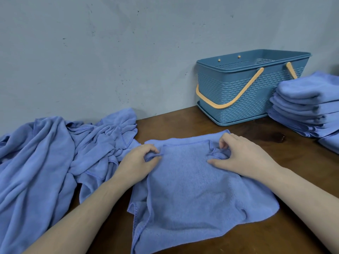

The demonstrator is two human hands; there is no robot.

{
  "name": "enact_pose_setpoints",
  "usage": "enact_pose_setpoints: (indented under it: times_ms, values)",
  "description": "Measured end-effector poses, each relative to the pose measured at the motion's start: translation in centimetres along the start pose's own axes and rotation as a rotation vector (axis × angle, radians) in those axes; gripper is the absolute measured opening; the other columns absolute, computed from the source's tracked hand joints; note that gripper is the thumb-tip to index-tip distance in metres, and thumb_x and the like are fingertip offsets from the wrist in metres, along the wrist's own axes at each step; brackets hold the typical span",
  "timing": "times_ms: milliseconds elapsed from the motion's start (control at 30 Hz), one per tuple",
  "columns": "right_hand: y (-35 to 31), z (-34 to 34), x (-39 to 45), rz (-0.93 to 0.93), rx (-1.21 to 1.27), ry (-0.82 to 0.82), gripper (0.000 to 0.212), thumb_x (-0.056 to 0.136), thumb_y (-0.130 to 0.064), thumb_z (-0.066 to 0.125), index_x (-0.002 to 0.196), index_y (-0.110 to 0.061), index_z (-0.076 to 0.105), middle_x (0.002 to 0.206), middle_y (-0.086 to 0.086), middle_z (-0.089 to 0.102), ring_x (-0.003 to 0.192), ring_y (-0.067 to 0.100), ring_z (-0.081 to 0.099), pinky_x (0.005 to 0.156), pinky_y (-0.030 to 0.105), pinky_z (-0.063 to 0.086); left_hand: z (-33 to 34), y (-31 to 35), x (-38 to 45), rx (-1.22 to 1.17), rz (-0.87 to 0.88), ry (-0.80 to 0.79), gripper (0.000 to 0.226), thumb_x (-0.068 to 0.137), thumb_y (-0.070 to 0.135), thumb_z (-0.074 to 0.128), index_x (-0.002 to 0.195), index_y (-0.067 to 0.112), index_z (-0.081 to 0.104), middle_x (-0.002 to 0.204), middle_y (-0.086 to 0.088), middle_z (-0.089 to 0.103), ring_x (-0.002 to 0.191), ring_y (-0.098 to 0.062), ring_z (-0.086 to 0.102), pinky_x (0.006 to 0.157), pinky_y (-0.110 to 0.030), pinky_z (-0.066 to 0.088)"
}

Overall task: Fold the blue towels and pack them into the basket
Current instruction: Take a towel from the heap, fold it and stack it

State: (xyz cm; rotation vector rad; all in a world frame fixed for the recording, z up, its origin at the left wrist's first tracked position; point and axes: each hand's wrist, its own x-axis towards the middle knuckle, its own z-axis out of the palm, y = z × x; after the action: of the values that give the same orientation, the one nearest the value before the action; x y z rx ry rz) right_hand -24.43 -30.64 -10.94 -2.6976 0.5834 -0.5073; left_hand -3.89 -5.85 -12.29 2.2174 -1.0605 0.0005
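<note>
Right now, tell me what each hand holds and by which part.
Both hold the blue towel on the table: the left hand pinches its far-left corner, the right hand its far-right corner.

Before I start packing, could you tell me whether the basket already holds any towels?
Apparently empty: the basket shows its bare perforated floor; folded towels sit stacked beside it.

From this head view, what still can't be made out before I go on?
- Basket floor: the near wall hides most of it, so towels inside cannot be ruled out.
- Folded stack: cut off by the right edge; count unclear.
- Unfolded pile: bunched and cut off by the left edge; count unclear.
</note>
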Motion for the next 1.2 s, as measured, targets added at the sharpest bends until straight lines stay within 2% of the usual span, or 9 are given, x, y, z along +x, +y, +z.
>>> enact_pose_setpoints:
  times_ms: [67, 167, 333, 500, 667, 800, 900, 1033, 1200]
  values:
    - [-0.2, 0.2, 0.0, 0.020, -0.065, 0.020, 0.039, 0.074, -0.062, 0.068, 0.087, -0.033, 0.045, 0.090, -0.016, 0.053, 0.088, 0.009, 0.051, 0.073, 0.031, 0.043, 0.0, 0.2, 0.1, 0.022, -0.071, 0.035, 0.016, 0.094, 0.036, 0.063, 0.086, 0.022, 0.063, 0.080, 0.003, 0.064, 0.074, -0.008, 0.056, 0.072, -0.031, 0.046]
    - [-0.3, 0.5, 0.2, 0.012, -0.148, 0.062, 0.025, 0.079, -0.050, 0.064, 0.085, -0.030, 0.051, 0.088, -0.013, 0.053, 0.088, 0.015, 0.054, 0.068, 0.030, 0.039, -0.2, 0.3, 0.0, -0.020, -0.098, 0.092, 0.026, 0.097, 0.033, 0.059, 0.084, 0.011, 0.057, 0.074, -0.007, 0.058, 0.066, -0.018, 0.051, 0.063, -0.032, 0.042]
    - [0.1, -0.6, 0.1, 0.060, 0.065, 0.053, 0.012, 0.080, -0.032, 0.070, 0.080, -0.026, 0.060, 0.078, -0.012, 0.057, 0.077, 0.010, 0.057, 0.070, 0.031, 0.045, -1.1, 1.2, -0.4, -0.313, -0.095, 0.198, 0.016, 0.099, 0.022, 0.061, 0.084, 0.020, 0.065, 0.069, 0.002, 0.058, 0.060, -0.005, 0.048, 0.060, -0.019, 0.040]
    - [0.5, -0.8, 0.5, 0.272, 0.580, 0.090, 0.007, 0.090, -0.019, 0.061, 0.085, -0.015, 0.063, 0.078, 0.001, 0.067, 0.073, 0.010, 0.056, 0.072, 0.033, 0.044, -1.4, 2.0, -0.6, -0.922, -0.326, 0.069, 0.025, 0.090, 0.038, 0.066, 0.099, 0.014, 0.067, 0.091, -0.013, 0.066, 0.084, -0.024, 0.059, 0.075, -0.040, 0.043]
    - [-0.1, -1.4, 0.8, 0.409, 0.914, 0.146, 0.012, 0.102, -0.016, 0.051, 0.092, -0.015, 0.059, 0.083, -0.005, 0.058, 0.071, 0.001, 0.053, 0.065, 0.020, 0.042, -1.3, 2.0, -0.1, -0.917, -0.439, 0.092, 0.025, 0.102, 0.026, 0.058, 0.115, 0.004, 0.063, 0.112, -0.015, 0.073, 0.097, -0.024, 0.065, 0.088, -0.042, 0.049]
    - [0.3, -0.9, 1.1, 0.434, 0.824, 0.143, 0.018, 0.104, -0.034, 0.050, 0.100, -0.020, 0.061, 0.092, -0.009, 0.059, 0.083, 0.004, 0.052, 0.073, 0.021, 0.041, -1.1, 2.0, -0.1, -0.748, -0.429, 0.119, 0.015, 0.099, 0.026, 0.062, 0.104, 0.013, 0.067, 0.094, -0.022, 0.069, 0.083, -0.025, 0.063, 0.078, -0.042, 0.048]
    - [0.4, -0.8, 1.0, 0.392, 0.785, 0.092, 0.036, 0.089, -0.055, 0.068, 0.106, -0.024, 0.061, 0.093, -0.010, 0.064, 0.085, 0.007, 0.059, 0.075, 0.025, 0.044, -1.0, 2.4, -0.3, -0.656, -0.389, 0.122, 0.008, 0.096, 0.025, 0.066, 0.093, 0.019, 0.071, 0.079, -0.014, 0.059, 0.074, -0.023, 0.053, 0.070, -0.038, 0.042]
    - [1.7, -0.5, 0.7, 0.282, 0.422, 0.071, 0.023, 0.083, -0.031, 0.079, 0.094, -0.033, 0.058, 0.075, -0.011, 0.063, 0.068, 0.009, 0.057, 0.060, 0.021, 0.039, -1.1, 2.8, -0.6, -0.604, -0.359, 0.151, 0.008, 0.095, 0.024, 0.068, 0.088, 0.021, 0.072, 0.071, -0.013, 0.062, 0.071, -0.020, 0.056, 0.069, -0.035, 0.045]
    - [3.6, -1.3, 1.7, 0.277, 0.276, 0.172, 0.014, 0.095, -0.036, 0.060, 0.082, -0.031, 0.064, 0.071, -0.010, 0.069, 0.074, 0.016, 0.063, 0.070, 0.036, 0.048, -2.1, 2.8, -0.1, -0.558, -0.321, 0.156, 0.020, 0.079, 0.045, 0.074, 0.087, 0.026, 0.075, 0.091, -0.024, 0.070, 0.074, -0.019, 0.058, 0.073, -0.038, 0.045]
